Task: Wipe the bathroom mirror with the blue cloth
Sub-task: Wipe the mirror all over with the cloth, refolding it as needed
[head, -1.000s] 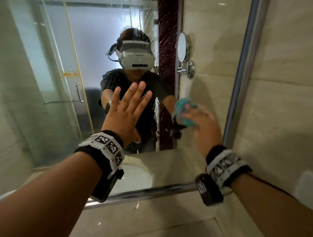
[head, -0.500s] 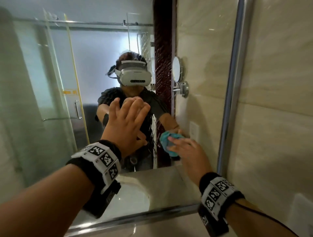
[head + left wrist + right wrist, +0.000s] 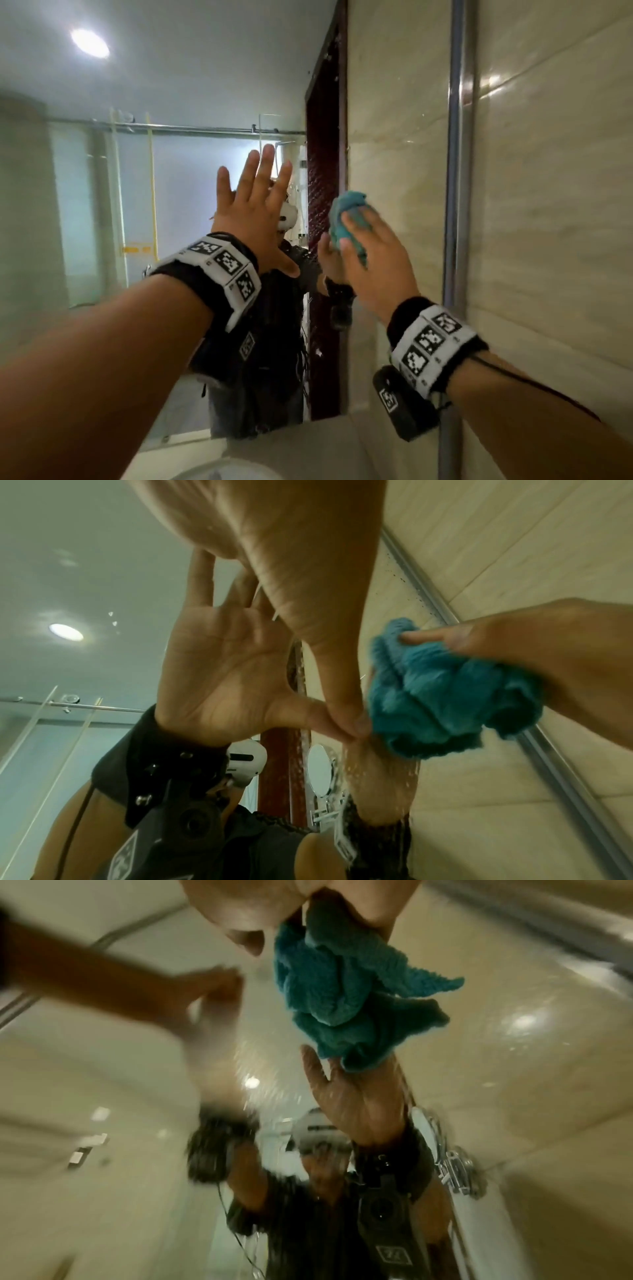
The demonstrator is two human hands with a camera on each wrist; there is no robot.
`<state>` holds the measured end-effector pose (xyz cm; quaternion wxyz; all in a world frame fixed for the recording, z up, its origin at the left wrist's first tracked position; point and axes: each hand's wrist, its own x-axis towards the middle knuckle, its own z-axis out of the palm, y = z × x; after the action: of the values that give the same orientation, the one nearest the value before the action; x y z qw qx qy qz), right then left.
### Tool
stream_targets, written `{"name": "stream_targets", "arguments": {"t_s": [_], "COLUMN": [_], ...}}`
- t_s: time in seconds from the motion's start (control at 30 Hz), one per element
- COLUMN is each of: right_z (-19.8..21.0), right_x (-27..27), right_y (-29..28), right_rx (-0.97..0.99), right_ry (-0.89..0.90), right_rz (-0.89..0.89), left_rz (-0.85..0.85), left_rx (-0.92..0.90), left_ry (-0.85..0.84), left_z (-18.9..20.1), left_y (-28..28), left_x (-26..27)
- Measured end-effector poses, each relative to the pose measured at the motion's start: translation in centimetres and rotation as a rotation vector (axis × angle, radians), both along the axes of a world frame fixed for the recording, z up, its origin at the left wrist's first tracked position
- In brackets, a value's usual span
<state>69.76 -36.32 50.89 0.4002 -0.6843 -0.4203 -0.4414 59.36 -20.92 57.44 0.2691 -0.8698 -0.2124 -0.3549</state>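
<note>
Blue cloth [image 3: 349,219] under right hand [image 3: 373,260] against mirror [image 3: 191,102]

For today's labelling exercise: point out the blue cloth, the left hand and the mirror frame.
blue cloth [image 3: 346,219]: head view, bunched middle.
left hand [image 3: 251,219]: head view, back of hand.
mirror frame [image 3: 459,144]: head view, metal right edge strip.

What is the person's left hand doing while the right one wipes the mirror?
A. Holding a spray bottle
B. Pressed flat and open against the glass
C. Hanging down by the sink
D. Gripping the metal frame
B: the left hand lies open, fingers spread, on the mirror, its thumb meeting its own reflection in the left wrist view, while the right hand holds the blue cloth.
</note>
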Motion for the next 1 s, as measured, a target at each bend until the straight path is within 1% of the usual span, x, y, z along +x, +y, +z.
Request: {"name": "stream_targets", "arguments": {"t_s": [0.07, 0.1, 0.13, 0.17, 0.2, 0.3, 0.33, 0.37, 0.43, 0.47, 0.53, 0.6, 0.63, 0.67, 0.7, 0.73, 0.87, 0.9, 0.93, 1.0], "right_z": [-1.2, -1.1, -0.4, 0.7, 2.1, 7.5, 9.0, 9.7, 9.0, 7.6, 4.1, 1.2, 0.9, 1.5, 2.6, 4.1, 11.0, 12.0, 12.3, 11.1], "right_x": [0.1, 0.6, 1.1, 1.0, 1.0, 1.1, 1.1, 1.1, 0.5, 0.2, -0.7, -0.9, -0.7, -0.7, -1.0, -1.1, -1.3, -1.4, -1.5, -1.5], "right_y": [1.1, 1.1, 0.7, 0.3, -0.3, -1.6, -1.6, -1.3, 0.0, 0.9, 2.2, 2.5, 2.2, 1.8, 1.4, 1.2, 1.2, 1.3, 1.6, 2.2], "right_rx": [-0.192, -0.247, -0.272, -0.261, -0.204, 0.110, 0.168, 0.172, 0.110, 0.047, -0.152, -0.340, -0.392, -0.421, -0.406, -0.350, 0.053, 0.091, 0.078, -0.019], "right_ry": [-0.154, -0.170, -0.151, -0.124, -0.086, 0.076, 0.090, 0.080, 0.035, -0.002, -0.137, -0.299, -0.351, -0.348, -0.310, -0.229, -0.025, 0.001, 0.022, -0.021], "right_rz": [0.001, -0.001, 0.009, 0.027, 0.041, 0.099, 0.072, 0.014, -0.032, -0.011, 0.065, 0.097, 0.096, 0.104, 0.120, 0.128, 0.000, -0.017, -0.040, -0.048], "left_rz": [-0.001, 0.004, 0.011, 0.019, 0.021, 0.012, 0.008, 0.003, -0.001, -0.002, -0.005, -0.006, -0.005, -0.003, 0.001, 0.000, -0.018, -0.019, -0.020, -0.017], "left_rx": [-0.017, -0.022, -0.025, -0.028, -0.031, -0.046, -0.052, -0.055, -0.052, -0.048, -0.038, -0.033, -0.033, -0.032, -0.030, -0.030, -0.033, -0.027, -0.024, -0.021], "left_ry": [-0.005, 0.001, 0.006, 0.009, 0.013, 0.013, 0.012, 0.011, 0.005, 0.004, 0.005, -0.001, -0.004, -0.004, 0.001, 0.006, -0.008, -0.015, -0.020, -0.021], "left_z": [-0.1, -0.1, 0.0, 0.0, 0.0, -0.1, -0.1, -0.1, -0.1, -0.1, -0.2, -0.2, -0.2, -0.2, -0.2, -0.1, -0.2, -0.2, -0.2, -0.3], "left_y": [-0.1, -0.2, -0.3, -0.3, -0.4, -0.4, -0.4, -0.4, -0.3, -0.3, -0.3, -0.5, -0.6, -0.6, -0.6, -0.5, -0.4, -0.3, -0.3, -0.4], "left_x": [0.0, -0.1, -0.1, -0.1, -0.1, -0.1, -0.1, -0.1, -0.1, -0.2, -0.3, -0.4, -0.4, -0.4, -0.5, -0.5, -0.4, -0.4, -0.4, -0.4]}}
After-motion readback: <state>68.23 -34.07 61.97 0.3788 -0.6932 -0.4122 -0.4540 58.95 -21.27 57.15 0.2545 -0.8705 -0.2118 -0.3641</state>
